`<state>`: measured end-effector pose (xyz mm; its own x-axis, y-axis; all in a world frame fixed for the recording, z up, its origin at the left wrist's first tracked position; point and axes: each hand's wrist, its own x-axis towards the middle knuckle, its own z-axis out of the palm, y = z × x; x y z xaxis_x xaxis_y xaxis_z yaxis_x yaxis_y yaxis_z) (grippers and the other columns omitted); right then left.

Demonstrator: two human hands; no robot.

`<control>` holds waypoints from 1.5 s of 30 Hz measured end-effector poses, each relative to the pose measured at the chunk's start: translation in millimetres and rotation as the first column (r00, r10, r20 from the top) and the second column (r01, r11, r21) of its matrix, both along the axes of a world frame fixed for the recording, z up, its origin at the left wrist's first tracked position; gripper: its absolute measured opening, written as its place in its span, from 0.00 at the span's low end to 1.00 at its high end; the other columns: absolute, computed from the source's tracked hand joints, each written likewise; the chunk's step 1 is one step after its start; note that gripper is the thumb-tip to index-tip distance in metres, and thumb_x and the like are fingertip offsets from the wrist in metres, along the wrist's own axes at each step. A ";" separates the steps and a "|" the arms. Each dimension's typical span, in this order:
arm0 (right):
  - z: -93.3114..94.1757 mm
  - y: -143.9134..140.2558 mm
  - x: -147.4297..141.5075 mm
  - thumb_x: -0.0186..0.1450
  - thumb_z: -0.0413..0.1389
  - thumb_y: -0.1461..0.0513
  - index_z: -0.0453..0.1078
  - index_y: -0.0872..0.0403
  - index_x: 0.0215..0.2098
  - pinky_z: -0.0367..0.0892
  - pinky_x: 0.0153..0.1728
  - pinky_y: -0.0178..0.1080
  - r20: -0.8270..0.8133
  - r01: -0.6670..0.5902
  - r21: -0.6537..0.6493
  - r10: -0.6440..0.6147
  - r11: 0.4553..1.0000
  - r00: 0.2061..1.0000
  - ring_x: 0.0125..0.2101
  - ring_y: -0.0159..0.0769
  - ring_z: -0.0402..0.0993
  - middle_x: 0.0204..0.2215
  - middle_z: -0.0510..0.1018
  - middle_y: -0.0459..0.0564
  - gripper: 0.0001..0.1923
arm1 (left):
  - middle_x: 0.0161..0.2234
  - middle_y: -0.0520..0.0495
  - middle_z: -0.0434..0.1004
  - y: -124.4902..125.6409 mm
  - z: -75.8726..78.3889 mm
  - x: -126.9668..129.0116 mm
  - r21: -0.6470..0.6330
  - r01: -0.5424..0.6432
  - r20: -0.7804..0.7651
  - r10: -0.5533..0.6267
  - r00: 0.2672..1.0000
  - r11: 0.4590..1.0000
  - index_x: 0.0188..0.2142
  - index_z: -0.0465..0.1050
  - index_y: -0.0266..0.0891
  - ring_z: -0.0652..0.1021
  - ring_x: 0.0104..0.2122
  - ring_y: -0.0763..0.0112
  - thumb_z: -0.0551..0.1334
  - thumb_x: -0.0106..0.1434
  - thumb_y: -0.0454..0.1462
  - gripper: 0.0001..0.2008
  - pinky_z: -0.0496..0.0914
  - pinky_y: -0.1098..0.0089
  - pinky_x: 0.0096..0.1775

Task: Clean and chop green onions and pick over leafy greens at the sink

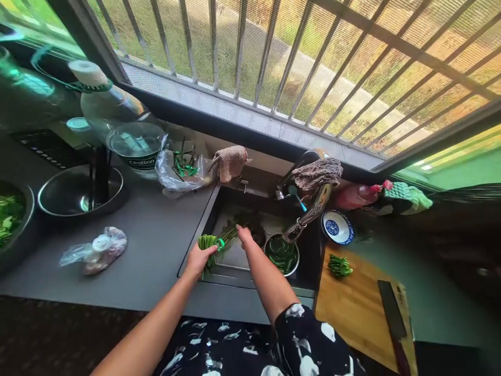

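Observation:
My left hand (pixel 199 257) grips a bundle of long green beans (pixel 213 244) at its cut end, over the left edge of the sink (pixel 230 271). The bundle stretches right and back into the sink. My right hand (pixel 245 236) rests on the bundle's middle, fingers closed around the stems. A metal bowl of green vegetables (pixel 282 255) sits in the sink just right of that hand, under the curved tap (pixel 313 209).
A wooden cutting board (pixel 360 308) at the right holds cut greens (pixel 340 265) and a cleaver (pixel 393 318). A blue-patterned dish (pixel 336 227) stands behind it. On the left counter lie a plastic bag (pixel 97 250), a steel bowl (pixel 80 190) and a bowl of leaves (pixel 10 219).

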<state>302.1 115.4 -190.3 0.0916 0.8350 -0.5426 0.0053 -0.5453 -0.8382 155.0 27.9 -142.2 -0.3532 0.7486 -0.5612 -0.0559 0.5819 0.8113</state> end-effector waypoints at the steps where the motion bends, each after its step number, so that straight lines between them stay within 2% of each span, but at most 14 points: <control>1: 6.6 -5.6 -0.1 0.53 0.60 0.52 0.72 0.57 0.31 0.68 0.33 0.43 -0.059 -0.052 -0.060 0.048 0.997 0.997 0.29 0.37 0.73 0.26 0.76 0.51 0.16 | 0.25 0.50 0.77 1.1 -0.6 0.9 0.005 -0.001 0.031 0.001 1.000 1.000 0.31 0.70 0.36 0.78 0.27 0.64 0.67 0.42 0.40 0.16 0.72 0.69 0.32; 6: 32.8 -36.6 3.7 0.47 0.64 0.59 0.73 0.53 0.41 0.68 0.30 0.38 -0.370 -0.314 -0.075 0.266 0.946 0.890 0.28 0.32 0.71 0.33 0.77 0.47 0.22 | 0.26 0.50 0.78 8.2 -3.8 11.5 0.042 -0.010 0.156 0.004 0.988 0.999 0.33 0.71 0.36 0.78 0.27 0.65 0.69 0.38 0.40 0.21 0.72 0.69 0.31; 10: 41.4 -36.7 5.7 0.46 0.61 0.61 0.73 0.57 0.27 0.66 0.25 0.36 -0.105 -0.241 -0.026 0.237 0.970 0.966 0.20 0.30 0.66 0.20 0.72 0.43 0.10 | 0.23 0.49 0.76 8.3 -7.3 13.6 0.068 -0.021 0.311 -0.001 0.951 0.998 0.32 0.71 0.35 0.77 0.24 0.68 0.70 0.37 0.42 0.22 0.71 0.69 0.29; 13: 68.4 -12.3 -14.1 0.50 0.59 0.62 0.73 0.56 0.25 0.67 0.31 0.38 0.144 -0.266 0.150 0.246 0.952 0.959 0.22 0.31 0.67 0.19 0.72 0.43 0.04 | 0.20 0.50 0.74 3.3 -10.5 6.7 0.004 -0.087 0.356 0.080 0.931 0.996 0.29 0.71 0.35 0.75 0.20 0.68 0.71 0.36 0.43 0.20 0.69 0.70 0.25; 15: 99.2 14.4 -46.6 0.54 0.57 0.62 0.74 0.54 0.29 0.67 0.39 0.39 0.259 -0.348 0.386 0.262 0.855 0.930 0.30 0.34 0.71 0.25 0.75 0.45 0.06 | 0.18 0.51 0.72 -0.5 -12.0 1.5 -0.014 -0.110 0.374 0.107 0.921 0.994 0.26 0.70 0.36 0.74 0.18 0.69 0.70 0.36 0.43 0.18 0.68 0.70 0.23; 18: 144.2 63.3 -117.6 0.60 0.53 0.62 0.73 0.52 0.40 0.62 0.50 0.40 0.361 -0.458 0.669 0.283 0.585 0.888 0.45 0.37 0.69 0.42 0.75 0.49 0.11 | 0.15 0.52 0.71 -3.4 -10.9 -2.9 0.007 -0.094 0.425 0.082 0.901 0.996 0.22 0.68 0.38 0.71 0.16 0.71 0.70 0.36 0.42 0.16 0.66 0.71 0.20; 21: 163.5 108.2 -183.4 0.61 0.53 0.65 0.71 0.55 0.46 0.56 0.55 0.41 0.564 -0.648 0.661 0.320 0.379 0.762 0.54 0.39 0.60 0.53 0.68 0.53 0.15 | 0.15 0.52 0.71 -2.3 -4.9 -6.1 0.019 -0.091 0.482 0.071 0.873 0.996 0.21 0.69 0.38 0.72 0.16 0.71 0.71 0.34 0.40 0.16 0.67 0.71 0.21; 23: 159.6 124.9 -204.8 0.57 0.56 0.68 0.69 0.58 0.49 0.55 0.55 0.45 0.674 -0.750 0.565 0.332 0.344 0.660 0.56 0.43 0.56 0.58 0.61 0.58 0.20 | 0.16 0.51 0.72 -1.7 -0.2 -10.0 0.038 -0.094 0.500 0.063 0.864 0.995 0.22 0.69 0.38 0.73 0.18 0.69 0.72 0.32 0.40 0.17 0.67 0.70 0.23; 26: 141.6 119.4 -190.5 0.57 0.54 0.70 0.69 0.56 0.50 0.57 0.53 0.43 0.714 -0.773 0.517 0.313 0.368 0.626 0.53 0.42 0.62 0.58 0.63 0.57 0.21 | 0.17 0.51 0.72 -2.9 3.5 -16.6 0.093 -0.073 0.498 0.017 0.867 0.993 0.24 0.69 0.37 0.74 0.19 0.69 0.72 0.35 0.41 0.18 0.68 0.70 0.24; 29: 122.9 80.8 -133.8 0.60 0.53 0.65 0.74 0.53 0.41 0.62 0.47 0.39 0.654 -0.736 0.497 0.360 0.459 0.666 0.41 0.37 0.70 0.41 0.76 0.51 0.12 | 0.20 0.52 0.73 -5.3 4.3 -16.4 0.124 -0.063 0.507 -0.009 0.862 0.990 0.29 0.71 0.37 0.75 0.21 0.70 0.72 0.38 0.42 0.20 0.68 0.71 0.26; 33: 97.9 9.0 -46.1 0.61 0.53 0.56 0.75 0.55 0.28 0.65 0.32 0.35 0.419 -0.499 0.283 0.362 0.819 0.832 0.25 0.33 0.69 0.21 0.74 0.47 0.13 | 0.26 0.50 0.76 -6.0 10.8 -1.1 0.126 -0.050 0.629 -0.041 0.777 0.991 0.37 0.70 0.36 0.77 0.24 0.70 0.71 0.41 0.41 0.24 0.70 0.70 0.30; 35: 87.4 -21.9 -12.5 0.60 0.54 0.51 0.74 0.57 0.26 0.63 0.26 0.34 0.218 -0.342 0.110 0.313 0.933 0.924 0.21 0.31 0.67 0.19 0.72 0.46 0.18 | 0.31 0.46 0.78 -5.2 16.0 10.4 0.122 -0.010 0.700 -0.079 0.710 0.992 0.41 0.70 0.36 0.78 0.27 0.67 0.71 0.42 0.39 0.25 0.72 0.68 0.32; 38: 80.5 -53.2 23.1 0.55 0.57 0.49 0.74 0.58 0.29 0.62 0.23 0.32 -0.007 -0.220 0.018 0.220 0.975 0.975 0.22 0.29 0.66 0.22 0.74 0.47 0.19 | 0.34 0.43 0.79 -4.7 22.7 29.0 0.112 0.082 0.747 -0.138 0.651 0.990 0.44 0.70 0.35 0.79 0.31 0.62 0.70 0.42 0.35 0.27 0.73 0.65 0.34; 45: 87.2 -80.5 80.0 0.46 0.65 0.57 0.76 0.56 0.33 0.65 0.29 0.34 -0.159 -0.075 0.020 0.077 0.997 0.984 0.29 0.33 0.71 0.29 0.79 0.49 0.17 | 0.35 0.40 0.80 -14.5 34.5 75.8 0.095 0.198 0.752 -0.201 0.628 0.975 0.43 0.72 0.33 0.80 0.36 0.56 0.68 0.44 0.35 0.24 0.73 0.63 0.37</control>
<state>382.1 34.8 -103.1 -0.0598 0.8439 -0.5331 -0.0884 -0.5365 -0.8393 230.8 13.4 -107.7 0.3490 0.7513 -0.5602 -0.5303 0.6512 0.5429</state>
